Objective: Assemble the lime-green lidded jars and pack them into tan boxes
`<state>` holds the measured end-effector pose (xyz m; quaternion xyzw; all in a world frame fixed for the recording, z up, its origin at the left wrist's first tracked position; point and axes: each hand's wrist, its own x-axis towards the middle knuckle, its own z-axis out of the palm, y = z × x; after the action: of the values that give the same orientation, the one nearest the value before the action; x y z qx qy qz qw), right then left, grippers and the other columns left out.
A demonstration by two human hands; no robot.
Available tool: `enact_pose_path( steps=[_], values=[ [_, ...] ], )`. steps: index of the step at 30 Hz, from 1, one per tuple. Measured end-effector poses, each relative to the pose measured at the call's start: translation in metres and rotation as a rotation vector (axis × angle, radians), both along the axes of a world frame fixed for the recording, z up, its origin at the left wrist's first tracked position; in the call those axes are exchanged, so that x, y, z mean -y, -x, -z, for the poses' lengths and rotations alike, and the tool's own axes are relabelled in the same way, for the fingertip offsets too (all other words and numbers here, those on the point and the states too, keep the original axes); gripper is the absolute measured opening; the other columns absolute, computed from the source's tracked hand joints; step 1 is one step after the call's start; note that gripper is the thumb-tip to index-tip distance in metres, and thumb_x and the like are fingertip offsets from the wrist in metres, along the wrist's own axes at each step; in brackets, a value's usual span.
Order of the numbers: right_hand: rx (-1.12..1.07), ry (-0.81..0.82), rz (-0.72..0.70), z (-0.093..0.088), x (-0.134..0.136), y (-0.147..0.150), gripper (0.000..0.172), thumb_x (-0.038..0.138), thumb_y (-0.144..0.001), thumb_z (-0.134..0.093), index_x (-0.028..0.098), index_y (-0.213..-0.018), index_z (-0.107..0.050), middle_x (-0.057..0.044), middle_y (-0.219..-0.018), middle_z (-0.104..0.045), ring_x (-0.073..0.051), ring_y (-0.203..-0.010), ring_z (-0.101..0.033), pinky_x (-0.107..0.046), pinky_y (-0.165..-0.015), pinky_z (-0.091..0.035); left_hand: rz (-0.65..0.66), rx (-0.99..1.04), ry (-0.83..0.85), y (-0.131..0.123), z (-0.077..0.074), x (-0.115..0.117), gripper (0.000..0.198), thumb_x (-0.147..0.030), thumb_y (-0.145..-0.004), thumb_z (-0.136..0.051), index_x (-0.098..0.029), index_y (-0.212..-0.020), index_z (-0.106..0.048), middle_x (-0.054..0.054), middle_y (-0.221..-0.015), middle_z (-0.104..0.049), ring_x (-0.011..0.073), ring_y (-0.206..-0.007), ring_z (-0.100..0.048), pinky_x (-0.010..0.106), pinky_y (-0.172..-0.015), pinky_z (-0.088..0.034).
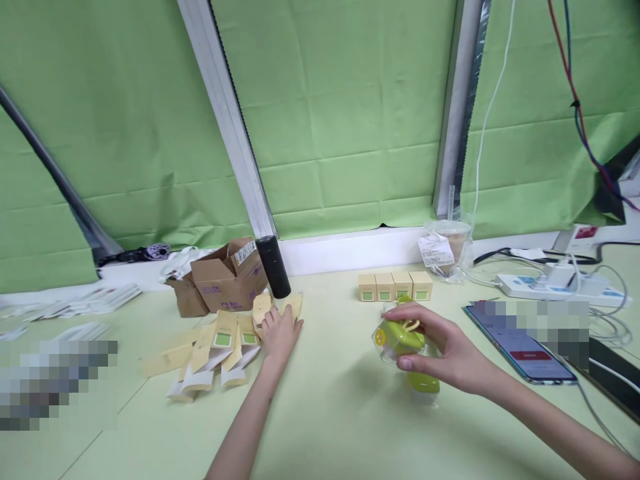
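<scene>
My right hand (440, 353) is closed round a small green and yellow item in a clear plastic bag (400, 337), just above the pale green table (330, 413). Another green piece (424, 383) shows under that hand. My left hand (280, 333) lies with fingers stretched out on a pile of flat, unfolded yellow and white cartons (215, 353), touching a carton at the pile's far right end. A row of several small folded yellow boxes (395, 286) stands beyond my right hand, near the wall.
An open brown cardboard box (223, 280) and a black cylinder (273, 267) stand behind the carton pile. A plastic cup in a bag (447, 250), a power strip with cables (555, 285) and a phone (520, 347) occupy the right. Flat white sheets (95, 300) lie far left.
</scene>
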<state>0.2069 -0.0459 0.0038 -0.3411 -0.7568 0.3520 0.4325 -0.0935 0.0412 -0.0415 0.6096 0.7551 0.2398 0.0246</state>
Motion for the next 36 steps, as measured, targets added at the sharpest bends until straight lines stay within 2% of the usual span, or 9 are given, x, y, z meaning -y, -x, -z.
enact_pose_path(
  steps=[4, 8, 11, 14, 17, 20, 27, 31, 36],
  values=[
    [-0.03, 0.015, 0.001, -0.004, 0.0, -0.002, 0.044, 0.035, -0.073, -0.072, 0.029, -0.114, -0.056, -0.008, -0.12, -0.054, -0.028, -0.115, -0.05, -0.041, -0.093, -0.045, 0.09, 0.179, 0.047, -0.008, -0.009, 0.0, 0.027, -0.024, -0.077, -0.054, -0.014, -0.102, -0.053, 0.018, -0.109, -0.052, 0.0352, -0.11, -0.046, 0.046, -0.09, -0.033],
    [-0.102, 0.067, 0.036, -0.01, -0.003, -0.007, 0.05, 0.036, -0.073, -0.072, 0.029, -0.118, -0.052, -0.008, -0.119, -0.054, -0.026, -0.11, -0.054, -0.039, -0.09, -0.049, 0.273, 0.467, 0.107, -0.024, -0.033, 0.009, 0.038, -0.036, -0.077, -0.055, -0.015, -0.107, -0.049, 0.013, -0.099, -0.058, 0.0252, -0.089, -0.059, 0.033, -0.074, -0.044],
    [-0.159, 0.057, 0.133, -0.019, -0.006, -0.015, 0.059, 0.036, -0.072, -0.072, 0.03, -0.125, -0.046, -0.007, -0.118, -0.054, -0.026, -0.113, -0.051, -0.036, -0.086, -0.052, 0.454, 0.682, 0.16, -0.042, -0.058, 0.027, 0.041, -0.047, -0.079, -0.051, -0.017, -0.108, -0.051, 0.009, -0.1, -0.061, 0.0195, -0.084, -0.061, 0.026, -0.066, -0.045],
    [-0.198, 0.074, 0.17, -0.028, -0.007, -0.024, 0.053, 0.037, -0.073, -0.071, 0.03, -0.121, -0.05, -0.005, -0.109, -0.058, -0.024, -0.1, -0.058, -0.034, -0.078, -0.053, 0.568, 0.865, 0.208, -0.058, -0.078, 0.05, 0.046, -0.049, -0.078, -0.053, -0.021, -0.116, -0.048, 0.007, -0.103, -0.062, 0.017, -0.081, -0.061, 0.023, -0.063, -0.044],
    [-0.23, 0.054, 0.22, -0.033, -0.01, -0.033, 0.048, 0.038, -0.073, -0.071, 0.031, -0.116, -0.052, -0.004, -0.104, -0.06, -0.022, -0.088, -0.061, -0.032, -0.071, -0.053, 0.672, 1.219, 0.283, -0.069, -0.088, 0.067, 0.052, -0.04, -0.073, -0.064, -0.022, -0.119, -0.048, 0.008, -0.112, -0.059, 0.0165, -0.084, -0.059, 0.022, -0.065, -0.042],
    [-0.24, 0.065, 0.289, -0.034, -0.016, -0.041, 0.048, 0.041, -0.075, -0.068, 0.029, -0.118, -0.051, -0.005, -0.103, -0.062, -0.023, -0.089, -0.061, -0.034, -0.074, -0.052, 0.732, 1.314, 0.344, -0.077, -0.091, 0.076, 0.05, -0.037, -0.071, -0.068, -0.019, -0.115, -0.054, 0.008, -0.112, -0.059, 0.0157, -0.082, -0.058, 0.021, -0.064, -0.04],
    [-0.21, 0.098, 0.081, -0.039, -0.013, -0.049, 0.05, 0.038, -0.068, -0.072, 0.03, -0.114, -0.055, -0.005, -0.111, -0.06, -0.024, -0.091, -0.062, -0.033, -0.071, -0.055, 0.762, 1.273, 0.453, -0.085, -0.089, 0.085, 0.034, -0.035, -0.072, -0.069, -0.021, -0.102, -0.062, 0.004, -0.1, -0.063, 0.0149, -0.08, -0.057, 0.022, -0.065, -0.04],
    [-0.234, 0.077, 0.054, -0.038, -0.007, -0.045, 0.051, 0.041, -0.071, -0.069, 0.033, -0.118, -0.052, -0.006, -0.117, -0.058, -0.024, -0.092, -0.062, -0.032, -0.07, -0.056, 0.748, 1.356, 0.465, -0.089, -0.087, 0.086, 0.031, -0.035, -0.074, -0.067, -0.02, -0.1, -0.062, 0.003, -0.094, -0.064, 0.0138, -0.077, -0.057, 0.021, -0.063, -0.039],
    [-0.204, 0.193, 0.029, -0.041, -0.006, -0.048, 0.054, 0.04, -0.072, -0.067, 0.031, -0.123, -0.049, -0.008, -0.119, -0.056, -0.026, -0.101, -0.059, -0.036, -0.077, -0.054, 0.701, 1.443, 0.455, -0.096, -0.083, 0.089, 0.033, -0.035, -0.075, -0.066, -0.019, -0.104, -0.061, 0.004, -0.101, -0.064, 0.015, -0.084, -0.058, 0.021, -0.066, -0.042]
  ],
)
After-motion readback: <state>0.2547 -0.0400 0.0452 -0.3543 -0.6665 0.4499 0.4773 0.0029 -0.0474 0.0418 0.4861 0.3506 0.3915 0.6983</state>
